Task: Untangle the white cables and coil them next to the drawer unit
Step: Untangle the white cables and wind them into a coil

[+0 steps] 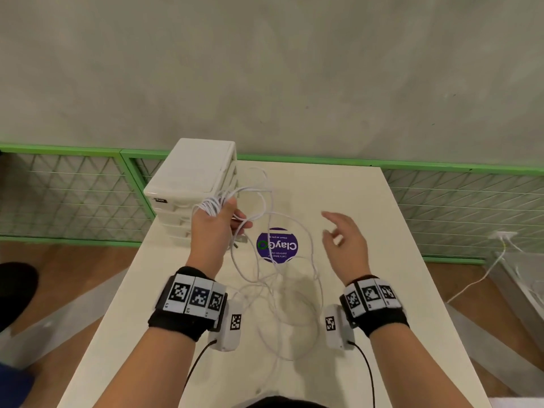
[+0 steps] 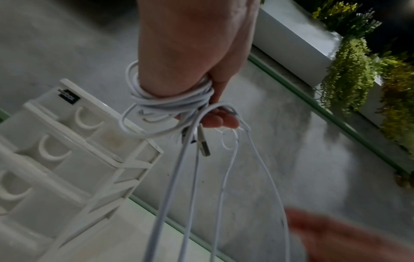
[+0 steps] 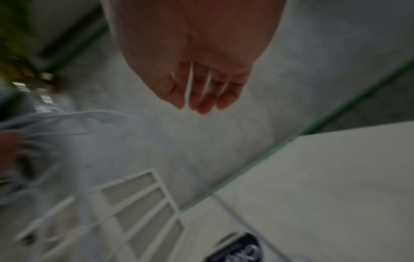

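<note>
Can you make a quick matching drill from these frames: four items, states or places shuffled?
Items:
1. left hand
2. right hand
3. drawer unit
4. purple sticker

States or places:
A. flat on the table top, loose cable loops lying across it
B. open, holds nothing, raised above the table
C. stands at the table's far left corner
D. wrapped in turns of white cable

Pairs: 1-D, 2-B, 3-C, 4-A

White cables (image 1: 265, 260) (tangled) beside drawer unit (image 1: 188, 184)
</note>
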